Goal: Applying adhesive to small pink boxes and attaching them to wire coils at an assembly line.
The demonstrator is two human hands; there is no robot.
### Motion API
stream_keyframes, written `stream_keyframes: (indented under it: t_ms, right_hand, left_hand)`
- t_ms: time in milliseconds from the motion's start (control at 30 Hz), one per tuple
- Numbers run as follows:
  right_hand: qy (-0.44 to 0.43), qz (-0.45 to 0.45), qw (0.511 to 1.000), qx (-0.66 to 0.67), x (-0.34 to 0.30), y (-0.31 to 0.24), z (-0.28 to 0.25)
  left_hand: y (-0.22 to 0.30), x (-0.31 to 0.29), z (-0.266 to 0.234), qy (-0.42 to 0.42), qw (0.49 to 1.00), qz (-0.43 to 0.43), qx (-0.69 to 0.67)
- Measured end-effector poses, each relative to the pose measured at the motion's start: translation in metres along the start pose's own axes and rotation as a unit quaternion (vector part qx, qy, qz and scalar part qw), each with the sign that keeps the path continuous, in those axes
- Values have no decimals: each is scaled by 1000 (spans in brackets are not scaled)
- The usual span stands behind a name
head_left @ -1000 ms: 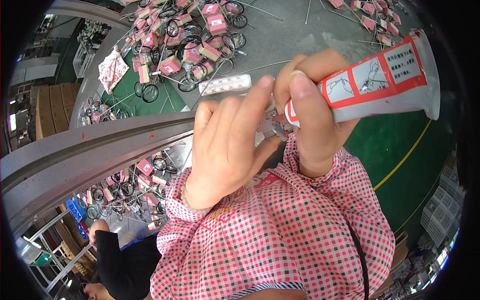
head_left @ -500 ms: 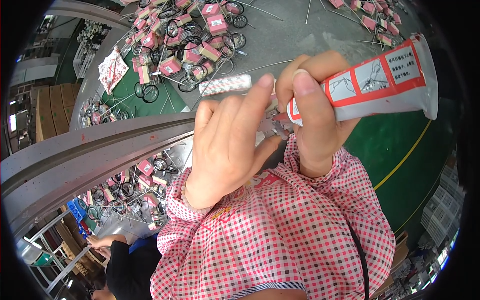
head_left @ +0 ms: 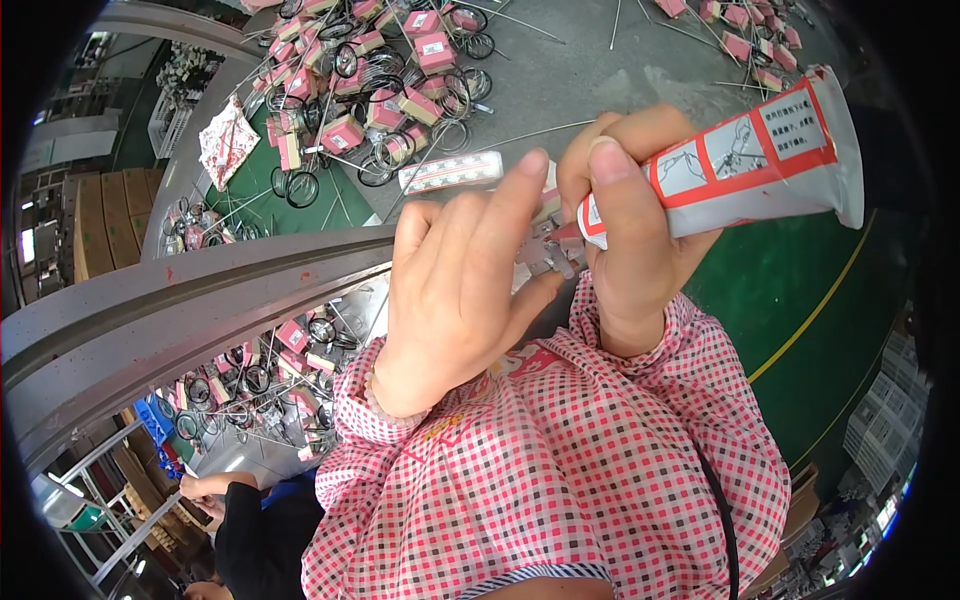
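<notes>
Here, black lettering [head_left: 792, 122] on tube [head_left: 738, 180]

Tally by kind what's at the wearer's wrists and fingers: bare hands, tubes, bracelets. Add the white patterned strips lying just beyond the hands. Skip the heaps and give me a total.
Hands, left hand and right hand: 2
Tube, in the right hand: 1
Bracelet, on the left wrist: 1
Strip: 1
Total: 5
</notes>
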State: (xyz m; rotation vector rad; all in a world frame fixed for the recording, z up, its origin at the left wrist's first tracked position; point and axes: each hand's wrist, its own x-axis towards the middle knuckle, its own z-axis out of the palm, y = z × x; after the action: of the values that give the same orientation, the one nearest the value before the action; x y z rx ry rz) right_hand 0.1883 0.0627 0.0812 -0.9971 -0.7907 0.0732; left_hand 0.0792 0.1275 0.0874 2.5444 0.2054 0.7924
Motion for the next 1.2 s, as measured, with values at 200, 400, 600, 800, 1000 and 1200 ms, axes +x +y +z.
stream_keyframes:
  t_ms: [200,400,600,800,1000,1200]
  right_hand:
    - [7,-17,1000,8,-1,1,0]
    - [7,-13,1000,4,-1,2,-2]
    - [1,-26,1000,-9,1,5,-4]
    - [0,-15,1000,-11,-1,5,-2]
    - [25,2,1000,-17,-5,2,-3]
    - [34,11,999,-6,-5,-2,-9]
  left_hand:
    - [0,-2,-2,-10,1000,-7,2]
    - [1,0,-1,-10,1000,-6,8]
    - [-1,0,0,-15,1000,-8,7]
    - [-1,0,-1,-18,1000,-7,9]
    - [0,-2,-4,-24,1000,-8,5]
    - [6,-1,-1,-30,999,-10,10]
